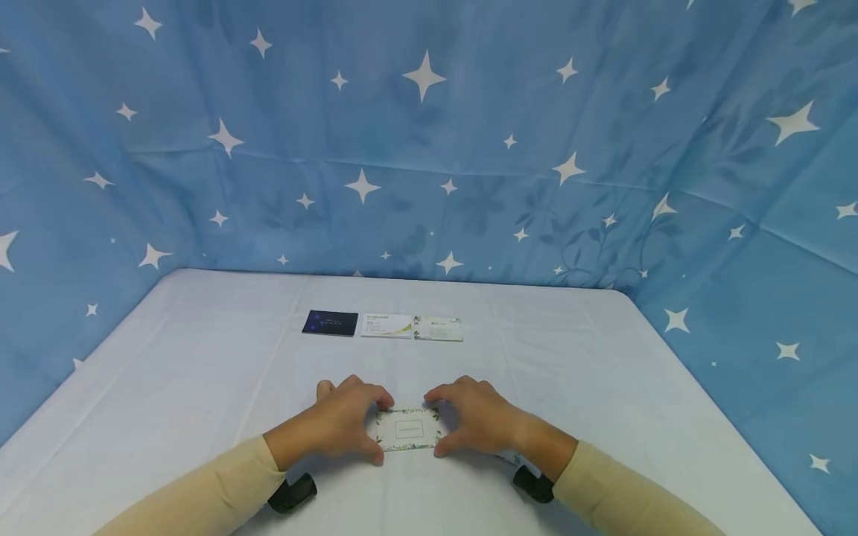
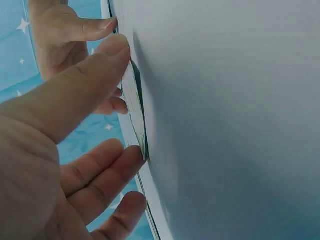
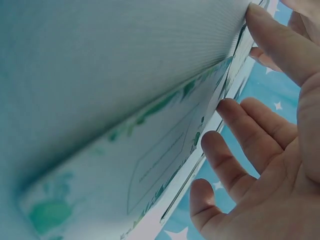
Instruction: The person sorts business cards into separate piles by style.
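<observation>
A small white card with a green leaf border (image 1: 409, 429) lies on the white table (image 1: 201, 357) near the front. My left hand (image 1: 379, 429) curls round its left end, thumb at the near corner and fingers at the far edge. My right hand (image 1: 437, 423) does the same at its right end. In the left wrist view the card (image 2: 135, 107) appears edge-on between my left thumb and fingers (image 2: 125, 100). The right wrist view shows the card's printed face (image 3: 165, 145) close up, with my right hand (image 3: 240, 62) pinching its edges.
Three cards lie in a row farther back: a dark one (image 1: 330, 323), a white one with a green swoosh (image 1: 386, 325) and a pale leafy one (image 1: 439, 328). A blue star-patterned cloth (image 1: 429, 149) hangs behind and beside the table.
</observation>
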{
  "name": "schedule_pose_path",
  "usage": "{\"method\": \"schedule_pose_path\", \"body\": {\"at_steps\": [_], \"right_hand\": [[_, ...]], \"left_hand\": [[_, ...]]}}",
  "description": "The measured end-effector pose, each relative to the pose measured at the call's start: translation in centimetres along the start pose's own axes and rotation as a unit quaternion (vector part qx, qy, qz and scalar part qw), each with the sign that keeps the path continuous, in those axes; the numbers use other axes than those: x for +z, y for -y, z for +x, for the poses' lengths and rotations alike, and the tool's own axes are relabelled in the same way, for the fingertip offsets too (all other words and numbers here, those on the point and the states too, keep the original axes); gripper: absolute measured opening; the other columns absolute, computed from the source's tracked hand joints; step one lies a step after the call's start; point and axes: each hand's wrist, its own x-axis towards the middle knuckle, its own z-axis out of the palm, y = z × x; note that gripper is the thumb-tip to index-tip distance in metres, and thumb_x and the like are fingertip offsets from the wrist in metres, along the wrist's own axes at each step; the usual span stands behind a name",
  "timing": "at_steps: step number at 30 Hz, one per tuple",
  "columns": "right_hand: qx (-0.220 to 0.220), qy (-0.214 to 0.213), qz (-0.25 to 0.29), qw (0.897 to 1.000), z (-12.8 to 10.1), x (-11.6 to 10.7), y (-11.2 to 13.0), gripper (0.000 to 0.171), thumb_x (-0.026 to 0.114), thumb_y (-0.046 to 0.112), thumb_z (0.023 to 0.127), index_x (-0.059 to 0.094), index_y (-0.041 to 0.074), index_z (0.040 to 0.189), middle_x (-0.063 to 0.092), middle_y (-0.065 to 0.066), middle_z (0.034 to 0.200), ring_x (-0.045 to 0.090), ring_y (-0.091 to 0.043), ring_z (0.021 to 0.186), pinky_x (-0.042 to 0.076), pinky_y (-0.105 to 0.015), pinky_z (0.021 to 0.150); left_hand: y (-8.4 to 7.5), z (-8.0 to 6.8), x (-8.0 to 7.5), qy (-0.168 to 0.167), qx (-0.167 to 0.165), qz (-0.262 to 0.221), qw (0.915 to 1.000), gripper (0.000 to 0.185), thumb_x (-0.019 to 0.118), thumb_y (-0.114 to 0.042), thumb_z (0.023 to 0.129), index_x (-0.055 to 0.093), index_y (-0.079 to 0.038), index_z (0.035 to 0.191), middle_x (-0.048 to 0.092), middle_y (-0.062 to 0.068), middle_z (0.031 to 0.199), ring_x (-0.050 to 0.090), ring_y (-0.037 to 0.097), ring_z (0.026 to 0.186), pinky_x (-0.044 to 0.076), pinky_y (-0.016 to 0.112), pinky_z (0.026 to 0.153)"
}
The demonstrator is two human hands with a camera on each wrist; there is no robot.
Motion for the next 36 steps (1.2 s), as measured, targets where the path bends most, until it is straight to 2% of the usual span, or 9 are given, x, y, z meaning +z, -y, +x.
{"method": "schedule_pose_path", "body": {"at_steps": [10, 16, 20, 24, 29, 32, 36], "right_hand": [[-0.016, -0.008, -0.017, 1.0, 0.0, 0.0, -0.1, 0.063, 0.088, 0.04, 0.074, 0.066, 0.019, 0.129, 0.064, 0.004, 0.12, 0.05, -0.021, 0.112, 0.039, -0.046, 0.094], [-0.03, -0.022, -0.021, 0.999, -0.1, -0.1, -0.2, 0.057, 0.085, 0.04, 0.078, 0.067, 0.018, 0.127, 0.064, 0.006, 0.119, 0.051, -0.019, 0.111, 0.039, -0.045, 0.095], [-0.021, -0.043, -0.003, 0.999, -0.2, -0.8, -0.4, 0.053, 0.082, 0.035, 0.081, 0.065, 0.016, 0.129, 0.062, 0.0, 0.121, 0.051, -0.022, 0.111, 0.04, -0.048, 0.095], [-0.027, -0.081, 0.02, 0.996, 0.5, -2.6, -1.2, 0.05, 0.08, 0.027, 0.084, 0.064, 0.013, 0.13, 0.062, -0.004, 0.125, 0.052, -0.027, 0.115, 0.041, -0.05, 0.097], [-0.024, -0.113, 0.025, 0.993, 2.3, -5.6, -3.0, 0.05, 0.078, 0.021, 0.087, 0.063, 0.009, 0.132, 0.06, -0.008, 0.133, 0.052, -0.03, 0.123, 0.04, -0.05, 0.102], [-0.003, -0.117, 0.023, 0.993, 3.5, -7.0, -4.1, 0.051, 0.077, 0.021, 0.089, 0.061, 0.01, 0.135, 0.059, -0.009, 0.135, 0.051, -0.032, 0.126, 0.04, -0.05, 0.103], [0.019, -0.11, 0.028, 0.993, 4.8, -7.6, -5.4, 0.052, 0.075, 0.02, 0.091, 0.058, 0.009, 0.139, 0.058, -0.014, 0.135, 0.051, -0.036, 0.124, 0.041, -0.05, 0.102]], "left_hand": [[-0.2, -0.1, 0.1, -0.014, 0.0, 0.022, 0.9997, 0.053, 0.096, -0.022, 0.061, 0.07, -0.015, 0.107, 0.068, -0.008, 0.104, 0.05, 0.017, 0.099, 0.026, 0.051, 0.078], [0.2, 0.1, 0.0, -0.014, -0.003, -0.003, 0.9999, 0.049, 0.092, -0.021, 0.068, 0.069, -0.016, 0.111, 0.065, -0.008, 0.107, 0.049, 0.017, 0.103, 0.026, 0.047, 0.079], [0.3, 0.8, -0.5, -0.038, -0.009, -0.024, 0.999, 0.044, 0.089, -0.02, 0.073, 0.068, -0.02, 0.112, 0.062, -0.009, 0.109, 0.049, 0.017, 0.107, 0.026, 0.045, 0.081], [-0.1, 2.6, -1.7, -0.062, -0.012, -0.03, 0.9975, 0.041, 0.086, -0.022, 0.078, 0.068, -0.021, 0.114, 0.062, -0.008, 0.111, 0.05, 0.019, 0.112, 0.026, 0.048, 0.086], [-0.6, 6.2, -3.3, -0.082, -0.012, -0.039, 0.9958, 0.047, 0.082, -0.024, 0.084, 0.066, -0.016, 0.128, 0.063, -0.001, 0.123, 0.051, 0.023, 0.117, 0.027, 0.05, 0.089], [-0.5, 8.5, -3.8, -0.086, -0.01, -0.048, 0.9951, 0.049, 0.08, -0.024, 0.087, 0.064, -0.015, 0.132, 0.062, 0.002, 0.129, 0.05, 0.026, 0.12, 0.028, 0.05, 0.09], [0.2, 11.1, -3.5, -0.077, -0.023, -0.064, 0.9947, 0.048, 0.077, -0.025, 0.09, 0.062, -0.016, 0.134, 0.06, 0.001, 0.133, 0.047, 0.027, 0.121, 0.027, 0.05, 0.096]]}}
